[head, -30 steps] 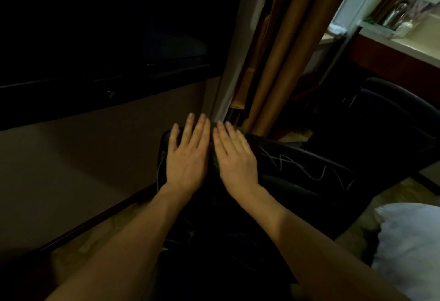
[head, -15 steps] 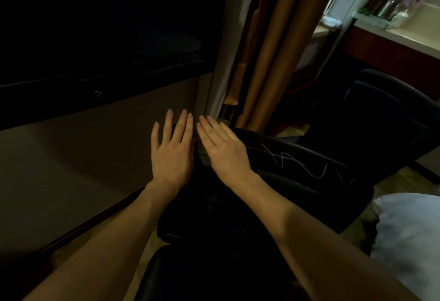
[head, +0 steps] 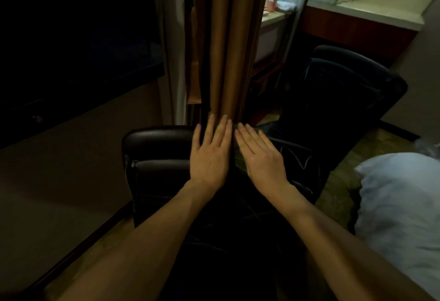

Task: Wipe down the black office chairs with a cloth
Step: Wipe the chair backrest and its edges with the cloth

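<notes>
Having slid right along the black chair (head: 157,157), the left hand (head: 210,157) and right hand (head: 260,160) are lying flat, fingers straight, pressing a dark cloth (head: 235,155).

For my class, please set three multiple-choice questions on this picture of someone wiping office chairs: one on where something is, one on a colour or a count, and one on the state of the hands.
1. Where are the two hands?
A. on the top of the nearer chair's back
B. on the white pillow
C. on the counter

2. What colour is the curtain behind the chair?
A. blue
B. golden brown
C. white

3. How do the fingers of both hands lie?
A. curled into fists
B. pinching the curtain
C. straight and flat

Answers:
1 A: the left hand and right hand lie side by side on the nearer chair, far from the pillow and counter.
2 B: the curtain hangs in golden-brown folds.
3 C: all the fingers are stretched out, palms down, over a dark cloth just visible between them.
</notes>
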A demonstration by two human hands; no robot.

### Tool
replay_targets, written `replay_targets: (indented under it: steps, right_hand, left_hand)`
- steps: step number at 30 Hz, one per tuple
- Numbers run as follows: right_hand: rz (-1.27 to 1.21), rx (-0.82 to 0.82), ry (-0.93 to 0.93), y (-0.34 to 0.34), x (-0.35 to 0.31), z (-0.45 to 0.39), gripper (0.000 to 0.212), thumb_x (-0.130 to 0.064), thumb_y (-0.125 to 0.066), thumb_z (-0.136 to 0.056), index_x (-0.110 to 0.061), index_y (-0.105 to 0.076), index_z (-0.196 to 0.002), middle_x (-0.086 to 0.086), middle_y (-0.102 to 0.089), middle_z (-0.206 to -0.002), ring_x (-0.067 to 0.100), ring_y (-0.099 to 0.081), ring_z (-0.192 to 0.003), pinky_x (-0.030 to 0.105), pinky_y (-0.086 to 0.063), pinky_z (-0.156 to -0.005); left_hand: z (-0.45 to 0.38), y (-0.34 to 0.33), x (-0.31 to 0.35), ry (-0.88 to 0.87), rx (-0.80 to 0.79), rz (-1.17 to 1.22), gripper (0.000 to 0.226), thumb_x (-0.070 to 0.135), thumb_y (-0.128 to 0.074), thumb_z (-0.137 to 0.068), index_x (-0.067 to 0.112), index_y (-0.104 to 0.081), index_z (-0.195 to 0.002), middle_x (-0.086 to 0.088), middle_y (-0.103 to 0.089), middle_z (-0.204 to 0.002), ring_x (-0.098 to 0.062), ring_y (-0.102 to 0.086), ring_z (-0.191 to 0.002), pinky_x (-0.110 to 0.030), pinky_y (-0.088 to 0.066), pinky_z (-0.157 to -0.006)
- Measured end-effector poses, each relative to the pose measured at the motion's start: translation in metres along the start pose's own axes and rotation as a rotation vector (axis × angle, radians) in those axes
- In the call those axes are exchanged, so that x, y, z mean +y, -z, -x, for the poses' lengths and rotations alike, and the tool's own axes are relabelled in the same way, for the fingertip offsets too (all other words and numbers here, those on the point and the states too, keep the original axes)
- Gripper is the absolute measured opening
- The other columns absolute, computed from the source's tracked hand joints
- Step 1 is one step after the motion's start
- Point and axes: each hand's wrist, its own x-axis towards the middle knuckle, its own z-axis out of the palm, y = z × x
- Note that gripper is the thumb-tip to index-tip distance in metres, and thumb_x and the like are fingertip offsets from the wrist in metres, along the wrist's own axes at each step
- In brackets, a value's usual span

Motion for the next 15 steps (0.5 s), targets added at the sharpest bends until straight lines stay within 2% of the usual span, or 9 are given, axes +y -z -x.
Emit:
replay_targets:
  steps: [4, 8, 15]
  right_hand:
    - [0.018, -0.014, -0.036, 0.0, 0.003, 0.007, 0.064, 0.001, -0.067, -0.083, -0.003, -0.046, -0.143, 0.014, -0.045, -0.149, 0.026, -0.043, -0.138, 0.044, -0.037, -0.114]
    - [0.003, 0.013, -0.008, -0.006, -0.022, -0.014, 0.058, -0.003, -0.072, -0.083, -0.003, -0.053, -0.138, 0.014, -0.051, -0.145, 0.027, -0.048, -0.135, 0.044, -0.039, -0.113]
    - [-0.014, -0.007, 0.056, -0.017, -0.079, -0.05, 0.062, -0.005, -0.074, -0.081, -0.003, -0.052, -0.139, 0.014, -0.05, -0.145, 0.027, -0.047, -0.136, 0.044, -0.039, -0.113]
  left_hand:
    - [0.0, 0.001, 0.006, -0.032, -0.014, -0.003, 0.071, 0.026, -0.048, -0.097, 0.013, -0.013, -0.158, -0.006, -0.02, -0.164, -0.029, -0.005, -0.153, -0.049, 0.005, -0.121]
    - [0.005, 0.001, -0.032, -0.022, -0.004, -0.032, 0.064, 0.03, -0.043, -0.102, 0.014, -0.018, -0.158, -0.006, -0.03, -0.161, -0.03, -0.012, -0.152, -0.05, -0.001, -0.121]
    - [0.022, 0.005, -0.092, 0.072, 0.01, -0.038, 0.051, 0.032, -0.031, -0.106, 0.014, -0.029, -0.154, -0.005, -0.04, -0.154, -0.03, -0.017, -0.151, -0.053, -0.006, -0.122]
